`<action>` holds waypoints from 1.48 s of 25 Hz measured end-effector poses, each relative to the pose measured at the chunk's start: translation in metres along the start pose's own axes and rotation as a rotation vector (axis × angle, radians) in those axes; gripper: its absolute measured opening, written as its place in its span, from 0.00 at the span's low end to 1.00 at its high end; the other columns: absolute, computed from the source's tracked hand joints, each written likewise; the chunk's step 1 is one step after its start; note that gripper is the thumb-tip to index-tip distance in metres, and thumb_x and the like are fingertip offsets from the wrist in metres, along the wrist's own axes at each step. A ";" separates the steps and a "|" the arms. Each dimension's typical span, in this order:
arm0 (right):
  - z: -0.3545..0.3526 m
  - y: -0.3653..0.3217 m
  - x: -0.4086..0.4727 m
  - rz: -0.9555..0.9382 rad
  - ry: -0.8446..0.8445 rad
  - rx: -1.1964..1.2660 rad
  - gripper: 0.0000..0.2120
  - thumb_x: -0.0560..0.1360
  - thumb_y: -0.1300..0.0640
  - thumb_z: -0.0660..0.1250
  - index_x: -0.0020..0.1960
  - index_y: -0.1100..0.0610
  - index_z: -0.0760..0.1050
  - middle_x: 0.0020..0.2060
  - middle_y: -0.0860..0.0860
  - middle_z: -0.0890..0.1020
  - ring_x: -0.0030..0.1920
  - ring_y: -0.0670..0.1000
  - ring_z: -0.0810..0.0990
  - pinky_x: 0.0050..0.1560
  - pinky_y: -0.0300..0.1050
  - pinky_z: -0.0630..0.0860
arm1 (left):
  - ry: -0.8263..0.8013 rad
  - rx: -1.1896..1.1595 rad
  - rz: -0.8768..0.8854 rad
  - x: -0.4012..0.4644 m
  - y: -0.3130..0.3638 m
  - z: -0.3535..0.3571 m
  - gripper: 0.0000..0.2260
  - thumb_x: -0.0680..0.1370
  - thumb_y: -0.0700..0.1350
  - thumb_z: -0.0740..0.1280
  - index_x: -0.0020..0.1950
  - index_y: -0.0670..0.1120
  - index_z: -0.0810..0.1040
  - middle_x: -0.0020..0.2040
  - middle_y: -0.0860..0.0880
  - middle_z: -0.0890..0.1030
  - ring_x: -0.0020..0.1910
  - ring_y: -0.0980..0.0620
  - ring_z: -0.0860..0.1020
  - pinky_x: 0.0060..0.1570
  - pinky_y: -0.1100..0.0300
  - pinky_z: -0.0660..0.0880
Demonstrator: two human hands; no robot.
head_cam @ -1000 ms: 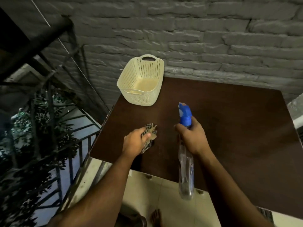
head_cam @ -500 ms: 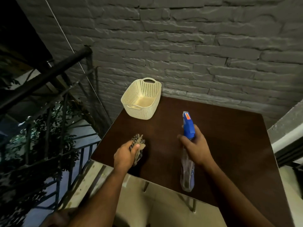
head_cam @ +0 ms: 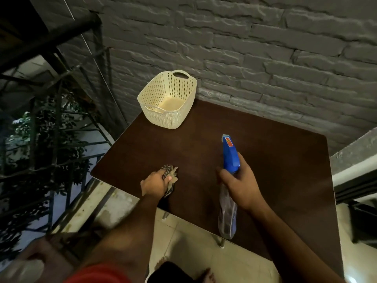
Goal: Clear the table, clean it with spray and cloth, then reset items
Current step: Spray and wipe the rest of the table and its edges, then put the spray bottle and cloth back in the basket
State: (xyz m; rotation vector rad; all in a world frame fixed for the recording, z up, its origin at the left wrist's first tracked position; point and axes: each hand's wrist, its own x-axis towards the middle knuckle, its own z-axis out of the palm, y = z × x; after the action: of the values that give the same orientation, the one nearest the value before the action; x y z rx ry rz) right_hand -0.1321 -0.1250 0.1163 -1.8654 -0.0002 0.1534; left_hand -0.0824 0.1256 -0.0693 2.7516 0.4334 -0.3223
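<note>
Black railing [head_cam: 61, 123]: metal bars at far left, leafy plants behind them.
Basket [head_cam: 167, 99]: cream perforated plastic, upright at the table's far left corner, near the brick wall [head_cam: 265, 58].
Left hand [head_cam: 156, 183]: fingers curled round a bunched striped cloth [head_cam: 170, 174] — pressed to the table near its front left edge.
Table [head_cam: 275, 170]: dark brown top.
Right hand [head_cam: 240, 186]: wrapped round the spray bottle [head_cam: 229, 180] neck — blue head pointing away, clear body hanging over the table's near edge.

Left hand [head_cam: 155, 183] clenched low with arm extended, right hand [head_cam: 241, 187] curled, forearm angled inward
</note>
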 end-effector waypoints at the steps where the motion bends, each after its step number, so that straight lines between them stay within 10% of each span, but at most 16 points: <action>1: 0.001 0.001 0.003 -0.013 -0.004 0.001 0.14 0.75 0.60 0.69 0.51 0.42 0.70 0.43 0.58 0.80 0.42 0.57 0.81 0.45 0.49 0.80 | -0.019 -0.013 0.013 0.000 0.007 0.007 0.17 0.79 0.59 0.59 0.65 0.55 0.72 0.60 0.47 0.78 0.59 0.44 0.75 0.56 0.49 0.68; 7: 0.008 -0.011 0.012 -0.062 -0.052 0.013 0.11 0.75 0.59 0.69 0.50 0.47 0.71 0.38 0.53 0.78 0.35 0.45 0.77 0.39 0.38 0.77 | -0.172 0.033 0.176 -0.033 0.016 0.011 0.18 0.78 0.58 0.61 0.66 0.58 0.71 0.62 0.50 0.76 0.61 0.47 0.74 0.57 0.52 0.66; 12: 0.010 -0.029 0.026 -0.108 -0.086 0.059 0.13 0.73 0.55 0.69 0.56 0.54 0.72 0.39 0.61 0.81 0.38 0.57 0.83 0.48 0.56 0.81 | -0.034 -0.045 0.262 -0.039 0.030 -0.038 0.17 0.78 0.57 0.62 0.66 0.56 0.73 0.58 0.49 0.78 0.59 0.47 0.76 0.56 0.54 0.69; 18: 0.004 -0.058 0.054 -0.164 -0.061 -0.012 0.16 0.74 0.48 0.70 0.56 0.57 0.75 0.51 0.58 0.81 0.53 0.57 0.80 0.56 0.52 0.77 | 0.093 -0.190 0.289 -0.028 0.017 -0.128 0.19 0.78 0.57 0.63 0.67 0.54 0.73 0.60 0.50 0.78 0.58 0.50 0.76 0.61 0.54 0.71; 23: -0.002 -0.106 0.107 -0.259 -0.072 -0.026 0.09 0.72 0.48 0.73 0.43 0.38 0.74 0.42 0.46 0.78 0.44 0.41 0.78 0.45 0.36 0.74 | 0.192 -0.163 0.323 0.037 0.020 -0.219 0.19 0.78 0.56 0.64 0.69 0.55 0.72 0.54 0.53 0.75 0.55 0.51 0.75 0.58 0.54 0.71; 29: 0.014 -0.163 0.212 -0.291 0.201 0.173 0.11 0.71 0.60 0.75 0.42 0.54 0.72 0.34 0.49 0.76 0.31 0.39 0.75 0.35 0.32 0.75 | 0.195 0.036 0.471 0.152 0.050 -0.296 0.19 0.79 0.52 0.64 0.70 0.56 0.71 0.58 0.52 0.75 0.58 0.50 0.74 0.62 0.49 0.69; 37: 0.070 -0.195 0.374 -0.308 0.225 0.166 0.14 0.74 0.64 0.71 0.58 0.62 0.75 0.47 0.53 0.83 0.44 0.43 0.82 0.45 0.35 0.78 | -0.012 0.357 0.682 0.303 0.079 -0.268 0.14 0.77 0.52 0.63 0.63 0.58 0.75 0.58 0.50 0.74 0.61 0.48 0.72 0.56 0.51 0.64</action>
State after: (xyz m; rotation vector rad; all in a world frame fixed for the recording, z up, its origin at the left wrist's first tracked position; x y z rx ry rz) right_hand 0.2468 0.0291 0.2419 -1.6852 -0.1153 -0.2620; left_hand 0.2707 0.2287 0.1181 3.0164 -0.6227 -0.2512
